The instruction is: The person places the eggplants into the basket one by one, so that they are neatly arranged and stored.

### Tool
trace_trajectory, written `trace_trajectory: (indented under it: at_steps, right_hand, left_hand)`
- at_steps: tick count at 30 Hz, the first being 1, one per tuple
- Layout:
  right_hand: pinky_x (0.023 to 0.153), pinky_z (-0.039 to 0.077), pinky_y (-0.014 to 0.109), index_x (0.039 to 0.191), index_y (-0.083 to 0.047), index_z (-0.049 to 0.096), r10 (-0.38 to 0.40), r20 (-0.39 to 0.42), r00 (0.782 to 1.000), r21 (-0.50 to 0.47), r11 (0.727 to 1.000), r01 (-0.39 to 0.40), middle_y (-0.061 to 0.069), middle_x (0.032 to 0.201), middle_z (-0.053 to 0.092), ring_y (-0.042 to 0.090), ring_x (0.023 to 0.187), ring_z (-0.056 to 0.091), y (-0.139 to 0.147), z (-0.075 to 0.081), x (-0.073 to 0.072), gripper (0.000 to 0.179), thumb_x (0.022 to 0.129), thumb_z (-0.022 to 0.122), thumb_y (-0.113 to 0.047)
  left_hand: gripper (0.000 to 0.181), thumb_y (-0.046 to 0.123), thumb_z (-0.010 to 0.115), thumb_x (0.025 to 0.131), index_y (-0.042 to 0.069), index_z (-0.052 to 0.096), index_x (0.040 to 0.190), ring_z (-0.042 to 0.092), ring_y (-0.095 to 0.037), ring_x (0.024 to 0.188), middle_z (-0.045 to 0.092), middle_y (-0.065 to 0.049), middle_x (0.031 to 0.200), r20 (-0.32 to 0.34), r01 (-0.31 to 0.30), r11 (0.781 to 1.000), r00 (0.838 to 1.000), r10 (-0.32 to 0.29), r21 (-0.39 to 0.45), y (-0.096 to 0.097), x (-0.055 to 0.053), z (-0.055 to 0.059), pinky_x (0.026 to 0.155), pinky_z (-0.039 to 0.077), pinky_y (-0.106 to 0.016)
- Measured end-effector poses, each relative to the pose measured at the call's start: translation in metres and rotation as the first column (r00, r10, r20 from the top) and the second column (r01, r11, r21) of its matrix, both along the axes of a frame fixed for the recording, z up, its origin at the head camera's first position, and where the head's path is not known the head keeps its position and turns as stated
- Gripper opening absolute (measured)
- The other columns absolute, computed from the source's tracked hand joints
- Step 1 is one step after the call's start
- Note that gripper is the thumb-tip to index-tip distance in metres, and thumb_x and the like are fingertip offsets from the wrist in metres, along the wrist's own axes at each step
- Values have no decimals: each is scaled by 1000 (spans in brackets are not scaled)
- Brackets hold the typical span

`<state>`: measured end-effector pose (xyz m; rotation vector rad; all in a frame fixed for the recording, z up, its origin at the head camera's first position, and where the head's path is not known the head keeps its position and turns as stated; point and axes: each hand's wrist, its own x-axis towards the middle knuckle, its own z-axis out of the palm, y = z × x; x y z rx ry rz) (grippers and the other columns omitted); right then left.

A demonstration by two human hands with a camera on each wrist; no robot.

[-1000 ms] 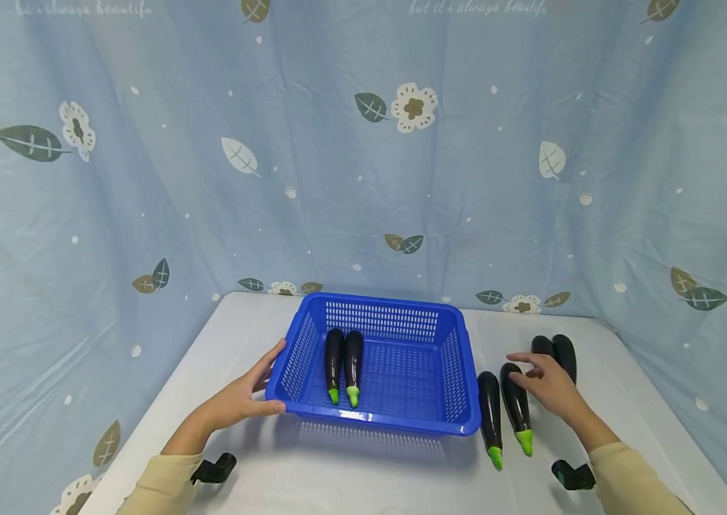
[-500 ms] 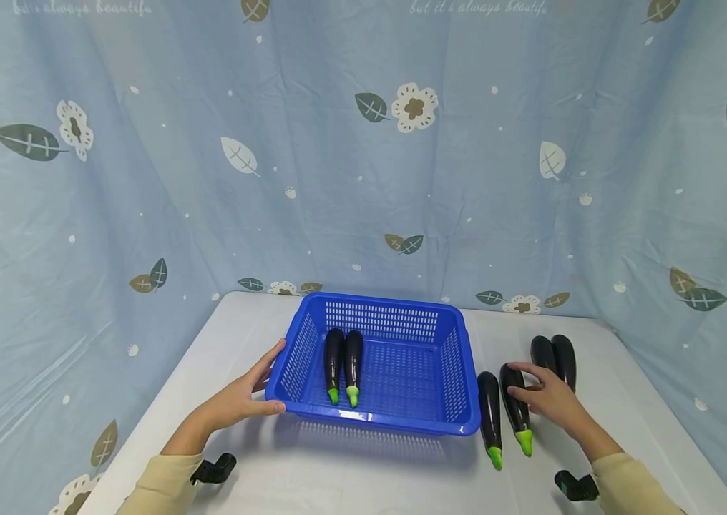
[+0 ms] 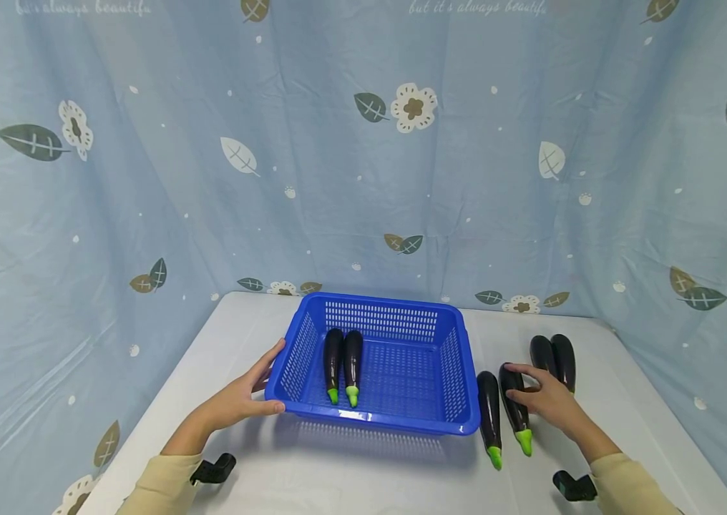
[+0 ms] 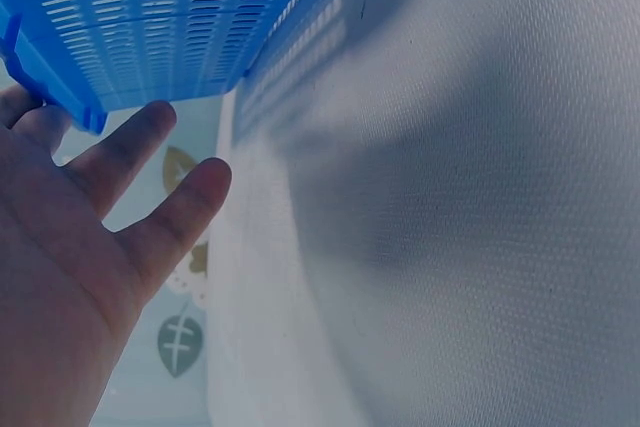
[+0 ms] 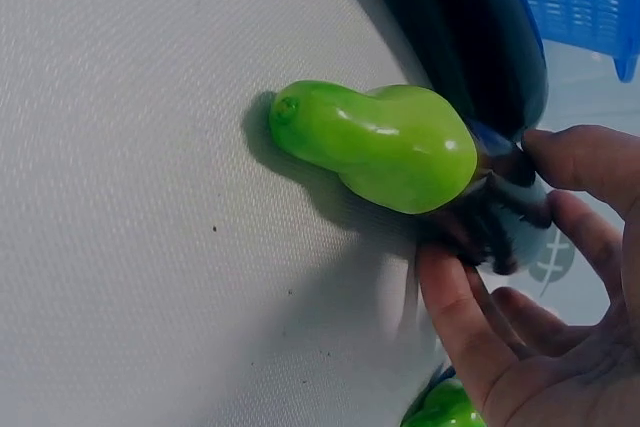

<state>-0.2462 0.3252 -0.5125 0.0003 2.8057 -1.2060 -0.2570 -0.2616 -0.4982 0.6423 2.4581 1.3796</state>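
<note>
A blue plastic basket (image 3: 402,415) holds two dark eggplants (image 3: 353,361) with green stems. My left hand (image 3: 235,404) is spread against its left side, thumb and fingertips at the rim. The left wrist view shows two of the left hand's fingers straight and apart from the basket. To the right of the basket, my right hand (image 3: 553,400) holds an eggplant (image 3: 516,409) lying on the table, thumb on one side and fingers on the other. Its green stem (image 5: 370,142) points towards the right wrist camera. Another eggplant (image 3: 489,415) lies between it and the basket.
Two more eggplants (image 3: 564,357) lie side by side behind my right hand. Everything stands on a white-covered table (image 3: 363,486). A blue patterned curtain (image 3: 363,179) hangs along its back and sides.
My right hand has come down and slightly closer, and its thumb and fingers now sit around the eggplant. The left hand and the basket have stayed put.
</note>
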Motion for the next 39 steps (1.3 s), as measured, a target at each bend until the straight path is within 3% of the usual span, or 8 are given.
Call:
trace_trajectory:
  at_steps: [17, 24, 39]
  right_hand:
    - [82, 59, 52, 147, -8, 52, -37, -14, 999, 28, 999, 37, 32, 147, 47, 50, 120, 58, 0, -1, 2, 62, 93, 75, -28]
    - [87, 55, 60, 148, -8, 51, -28, -43, 999, 49, 998, 30, 31, 150, 44, 52, 122, 56, 0, 1, 2, 61, 94, 74, -29]
    - [89, 54, 61, 148, -10, 51, -7, -96, 995, 78, 997, 15, 29, 150, 44, 47, 117, 61, -6, 15, -3, 60, 96, 72, -29]
  left_hand:
    - [108, 32, 78, 88, 35, 2, 165, 29, -57, 144, 8, -19, 169, 10, -2, 1000, 1000, 2, 3, 1, 2, 3, 107, 29, -76]
    - [107, 31, 78, 89, 35, 3, 164, 29, -56, 144, 8, -19, 169, 3, -3, 1000, 1000, 3, 3, 0, 2, 2, 107, 30, -76]
    - [108, 33, 79, 88, 34, 3, 165, 28, -55, 144, 8, -19, 169, 24, -18, 1000, 1000, 18, 3, 2, 2, 4, 108, 30, -74]
